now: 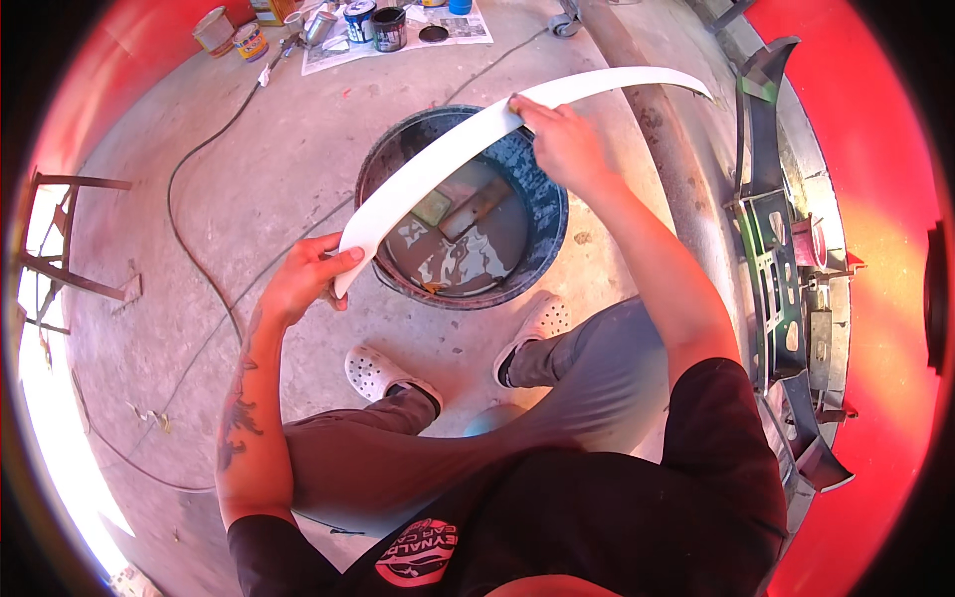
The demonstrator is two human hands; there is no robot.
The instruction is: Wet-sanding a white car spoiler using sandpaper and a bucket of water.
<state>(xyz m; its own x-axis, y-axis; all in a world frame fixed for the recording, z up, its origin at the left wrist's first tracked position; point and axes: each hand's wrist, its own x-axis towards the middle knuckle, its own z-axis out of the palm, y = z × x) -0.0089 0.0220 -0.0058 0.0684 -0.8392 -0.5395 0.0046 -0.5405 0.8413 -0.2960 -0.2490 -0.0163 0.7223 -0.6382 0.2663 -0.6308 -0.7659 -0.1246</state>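
Note:
A long, curved white trim strip spans the space over a dark bucket, its far end reaching up to the right. My left hand grips the near left end, thumb on top and fingers underneath. Around the strip's middle, my right hand is closed over the edge, fingertips on the white face. A thin dark edge shows under that hand, too small to name. Murky water stands in the bucket, with a greenish sponge-like block and a brown-grey flat block in it.
Paint cans stand on newspaper at the back. A cable snakes along the floor on the left, near a metal stand. Dark car body parts lean by the red wall at right. My clogs flank the bucket's near side.

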